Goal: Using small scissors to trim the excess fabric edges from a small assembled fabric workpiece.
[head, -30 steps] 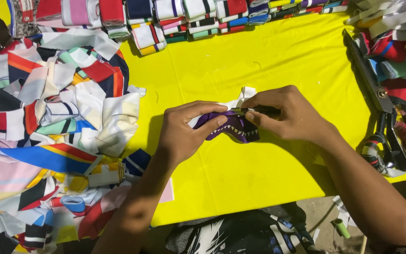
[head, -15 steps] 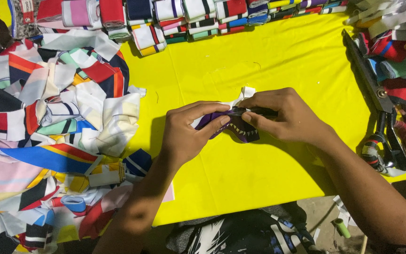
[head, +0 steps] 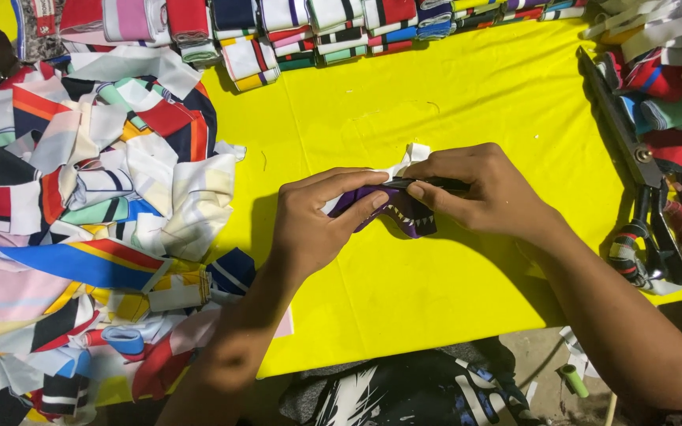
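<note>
Two bare hands meet at the centre of the frame over a yellow counter [head: 451,102]. The left hand [head: 317,217] is curled, its fingers and thumb closed on one end of a small purple fabric piece [head: 400,209] with a white zigzag edge. The right hand [head: 483,193] is also curled, thumb and fingers pinching the other end of the same piece, where a white scrap [head: 414,154] pokes out above the knuckles. Both forearms enter from the bottom of the frame and angle inward, so the hands nearly touch. The fabric piece sits just above the counter between them. A heap of striped fabric scraps [head: 80,221] fills the left side. Large scissors [head: 633,150] lie at the right edge, and folded striped strips [head: 341,28] line the top.
</note>
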